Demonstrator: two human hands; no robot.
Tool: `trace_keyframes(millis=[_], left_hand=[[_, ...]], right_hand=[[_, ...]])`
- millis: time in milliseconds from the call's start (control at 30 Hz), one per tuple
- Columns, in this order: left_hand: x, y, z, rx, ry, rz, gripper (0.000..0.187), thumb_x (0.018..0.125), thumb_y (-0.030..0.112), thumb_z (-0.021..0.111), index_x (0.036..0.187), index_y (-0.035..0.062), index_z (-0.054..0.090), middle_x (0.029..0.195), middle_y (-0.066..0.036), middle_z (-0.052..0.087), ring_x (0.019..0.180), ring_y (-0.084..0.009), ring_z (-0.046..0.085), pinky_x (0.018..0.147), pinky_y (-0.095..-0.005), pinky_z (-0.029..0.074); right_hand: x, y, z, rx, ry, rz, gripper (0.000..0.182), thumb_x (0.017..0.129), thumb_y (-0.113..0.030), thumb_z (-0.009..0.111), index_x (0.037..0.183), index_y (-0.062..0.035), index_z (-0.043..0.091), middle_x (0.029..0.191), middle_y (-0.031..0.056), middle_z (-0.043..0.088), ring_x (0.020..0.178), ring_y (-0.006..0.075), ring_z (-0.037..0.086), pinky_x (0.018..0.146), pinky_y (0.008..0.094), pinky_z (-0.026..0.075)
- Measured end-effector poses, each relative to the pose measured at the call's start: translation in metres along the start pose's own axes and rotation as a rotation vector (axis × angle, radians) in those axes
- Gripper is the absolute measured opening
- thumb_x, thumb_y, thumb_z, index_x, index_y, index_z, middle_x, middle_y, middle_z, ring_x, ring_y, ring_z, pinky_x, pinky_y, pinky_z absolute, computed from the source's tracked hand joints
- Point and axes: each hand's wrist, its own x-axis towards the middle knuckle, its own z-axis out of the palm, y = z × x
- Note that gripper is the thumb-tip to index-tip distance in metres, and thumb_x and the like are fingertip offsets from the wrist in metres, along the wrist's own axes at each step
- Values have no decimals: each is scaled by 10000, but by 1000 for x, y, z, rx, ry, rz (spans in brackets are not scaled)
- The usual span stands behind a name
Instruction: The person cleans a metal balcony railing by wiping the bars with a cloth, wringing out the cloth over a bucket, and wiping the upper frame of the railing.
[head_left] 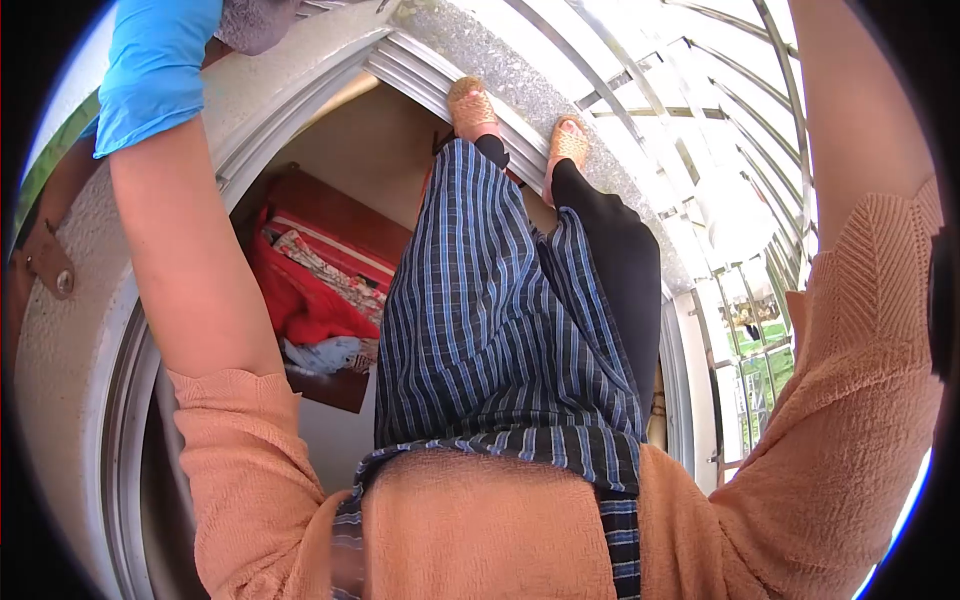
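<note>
My left hand (163,55), in a blue glove, is raised at the top left. The frame's edge cuts off its fingers, so its grip cannot be made out. Right beside it is a grey fuzzy cloth or pad (256,24), near the wall (300,50). My right arm reaches up along the right side, and its hand is outside the frame. A blue-and-black striped apron (480,330) covers my front. My feet, in tan woven shoes (470,103), are on the window sill and its metal track (425,80).
Curved metal bars (690,110) enclose the right side, with bright outdoors and grass beyond. Through the opening, red cloth (305,300) and a light blue cloth (322,355) lie on a brown wooden surface (340,212). A metal bracket (50,262) is at the far left.
</note>
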Motion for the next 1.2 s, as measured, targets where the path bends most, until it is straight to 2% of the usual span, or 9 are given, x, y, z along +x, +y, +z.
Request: trace_keyframes(millis=[267,367,500,867,1033,1100,1133,1167,1200], left_hand=[[0,5,-9,130,-140,-48,280,881,238,590,1033,6,628,905,-47,643,816,-135,597,750,-267,484],[-2,-5,-7,289,-13,90,304,860,271,617,1017,11,632,877,-38,653,781,-128,599,715,-270,490],[-1,-14,-6,155,10,-2,309,854,279,623,1024,21,635,899,-60,659,790,-137,605,728,-268,491],[-83,45,-81,913,-233,318,338,861,202,619,1141,18,573,975,-79,637,828,-127,613,723,-251,510],[-100,89,-37,1257,-94,619,370,864,166,617,1195,17,544,1009,-87,626,846,-122,616,721,-243,518],[-107,107,-9,1335,-3,769,386,865,152,616,1216,16,533,1023,-91,622,853,-121,618,720,-240,521],[-107,117,-11,1387,72,836,394,866,145,616,1227,16,527,1030,-92,620,856,-120,619,720,-238,523],[-113,124,14,1135,216,782,443,835,174,658,1234,32,527,903,-71,633,784,-105,629,664,-231,526],[-122,127,39,378,205,512,490,815,151,663,1269,42,515,792,-37,605,735,-86,609,638,-218,514]], right_hand=[[0,4,-13,-159,16,64,474,967,-357,426,1318,-39,433,1257,126,524,1125,272,513,992,384,429],[2,11,-25,-215,12,91,473,967,-354,427,1317,-36,434,1256,127,526,1126,272,514,994,381,428],[7,19,-50,-287,2,114,471,967,-350,429,1315,-32,436,1254,128,527,1126,271,514,996,377,427],[79,-12,-14,-610,-167,-71,467,967,-338,433,1310,-20,439,1248,133,532,1126,269,516,1002,366,423],[137,-155,81,-909,-317,-364,466,968,-333,435,1307,-14,441,1245,135,533,1126,268,516,1005,361,421],[102,-234,131,-1070,-316,-530,465,968,-331,436,1306,-12,441,1244,136,534,1127,268,517,1006,359,421],[149,-296,130,-1150,-337,-618,464,968,-330,436,1306,-11,442,1244,136,535,1127,268,517,1006,358,420],[110,-287,164,-1384,-105,-1001,470,956,-293,455,1337,-23,397,1299,116,487,1189,244,464,1021,346,398],[75,-265,184,-1548,163,-1396,493,945,-257,475,1367,-34,353,1355,95,438,1251,220,411,1036,334,377]])
